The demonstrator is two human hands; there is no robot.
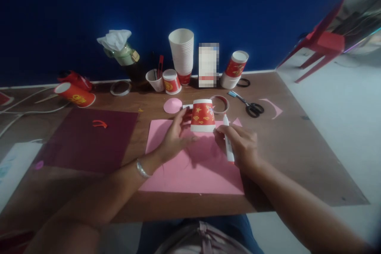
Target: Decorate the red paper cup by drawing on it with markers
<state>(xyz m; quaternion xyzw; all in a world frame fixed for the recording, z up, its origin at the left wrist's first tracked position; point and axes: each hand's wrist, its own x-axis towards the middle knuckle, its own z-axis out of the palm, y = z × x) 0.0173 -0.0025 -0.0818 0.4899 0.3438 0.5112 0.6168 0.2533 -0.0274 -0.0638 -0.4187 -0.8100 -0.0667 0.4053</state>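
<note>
Steadying upturned red cup [203, 116] with left hand [175, 137], right hand [241, 145] clasping white pen [228, 144]

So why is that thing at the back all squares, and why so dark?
Head view: the upright item by the stack of paper cups is pixelated; light is dim, the blue wall nearly black at top; a soft shadow lies on the pink paper between left hand and right hand.

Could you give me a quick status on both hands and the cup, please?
Left hand steadies red cup, upside down on pink paper. Right hand grips white pen, tip beside cup. Tape ring close behind cup.
</note>
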